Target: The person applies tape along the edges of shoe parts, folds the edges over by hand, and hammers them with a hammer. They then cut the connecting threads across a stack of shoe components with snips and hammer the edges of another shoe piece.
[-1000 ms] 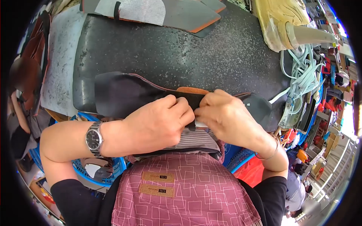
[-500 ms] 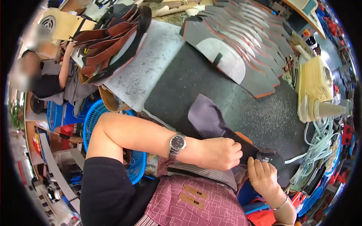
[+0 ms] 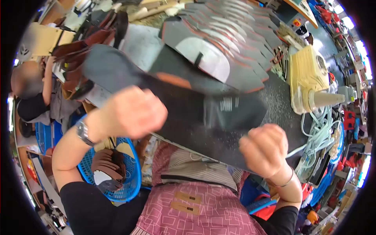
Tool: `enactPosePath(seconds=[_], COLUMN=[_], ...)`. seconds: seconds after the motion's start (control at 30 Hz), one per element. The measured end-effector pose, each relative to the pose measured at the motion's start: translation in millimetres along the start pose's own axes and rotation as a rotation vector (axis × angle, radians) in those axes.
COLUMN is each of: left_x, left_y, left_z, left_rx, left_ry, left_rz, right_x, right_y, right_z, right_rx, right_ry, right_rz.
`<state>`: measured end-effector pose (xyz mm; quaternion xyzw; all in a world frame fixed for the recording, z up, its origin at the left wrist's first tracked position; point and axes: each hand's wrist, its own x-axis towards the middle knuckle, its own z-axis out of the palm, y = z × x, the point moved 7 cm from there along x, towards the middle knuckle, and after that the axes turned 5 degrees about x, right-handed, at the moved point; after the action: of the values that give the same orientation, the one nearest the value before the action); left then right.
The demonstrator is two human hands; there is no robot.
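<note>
A long dark leather piece (image 3: 239, 113) is stretched in front of me above the bench, blurred by motion. It has a white printed mark near its right part, an orange-brown patch along its upper edge and a rounded grey-blue end at the left. My left hand (image 3: 137, 111), with a watch on the wrist, is closed at the near edge of the leather piece's left half. My right hand (image 3: 264, 150), with a bangle on the wrist, is closed at its lower right corner. The fingertips of both hands are partly hidden.
A fanned row of grey pieces with orange edges (image 3: 250, 80) lies on the black mat (image 3: 282, 117). Brown pieces (image 3: 84, 47) are stacked at left. Yellowish blocks (image 3: 309, 68) and pale cord (image 3: 317, 137) lie right. A blue basket (image 3: 135, 182) stands below; a co-worker sits far left.
The leather piece has been lifted and spread wide across the bench. My left hand has moved left and up, my right hand slightly up, so they are now far apart.
</note>
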<state>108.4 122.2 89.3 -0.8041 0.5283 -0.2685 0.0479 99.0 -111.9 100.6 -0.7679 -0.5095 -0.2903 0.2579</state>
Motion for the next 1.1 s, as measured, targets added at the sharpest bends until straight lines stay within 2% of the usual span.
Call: enactPosePath(seconds=[0.03,0.07,0.13,0.17,0.2,0.23,0.27,0.33,0.4,0.47,0.5,0.57,0.63,0.7,0.73,0.8,0.93,1.0,1.1], left_x=[3,0,0,5,16,26,32,42,38,33,31,30,26,26,25,19,15,21,21], left_y=[28,48,64,63,62,63,71,92,107,115,119,112,109,109,110,114,111,110,94], left_z=[15,32,62,68,64,60,65,75,88,87,90,90,88,86,86,87,82,78,74], left_rx=[-0.049,-0.086,-0.282,-0.424,-0.483,-0.541,-0.672,-0.702,-0.632,-0.386,-0.329,-0.390,-0.476,-0.448,-0.415,-0.381,-0.410,-0.450,-0.569], left_ry=[-0.017,-0.068,-0.301,-0.451,-0.333,-0.218,-0.253,-0.304,-0.389,-0.300,-0.339,-0.308,-0.285,-0.300,-0.314,-0.302,-0.311,-0.312,-0.257], left_rz=[0.106,0.158,0.113,-0.009,-0.099,-0.197,-0.248,-0.185,-0.150,-0.076,-0.054,-0.035,-0.005,0.047,0.095,0.152,0.194,0.183,0.149], right_x=[2,0,-31,-50,-64,-69,-68,-65,-63,-70,-73,-79,-85,-99,-105,-115,-101,-94,-94], right_y=[-12,-12,-1,6,11,11,7,-3,-10,-25,-30,-29,-33,-41,-40,-44,-50,-47,-47], right_z=[5,18,45,57,64,67,68,67,58,52,52,56,53,53,53,51,52,63,59], right_rx=[0.038,0.142,0.340,0.411,0.420,0.424,0.332,0.196,0.189,0.203,0.205,0.368,0.366,0.253,0.246,0.132,0.157,0.083,0.142], right_ry=[-0.031,-0.127,-0.324,-0.400,-0.463,-0.474,-0.470,-0.493,-0.480,-0.510,-0.515,-0.560,-0.618,-0.702,-0.701,-0.706,-0.698,-0.737,-0.686], right_rz=[-0.026,0.077,0.303,0.397,0.522,0.536,0.449,0.342,0.277,0.165,0.169,0.349,0.358,0.260,0.263,0.136,0.246,0.409,0.311])
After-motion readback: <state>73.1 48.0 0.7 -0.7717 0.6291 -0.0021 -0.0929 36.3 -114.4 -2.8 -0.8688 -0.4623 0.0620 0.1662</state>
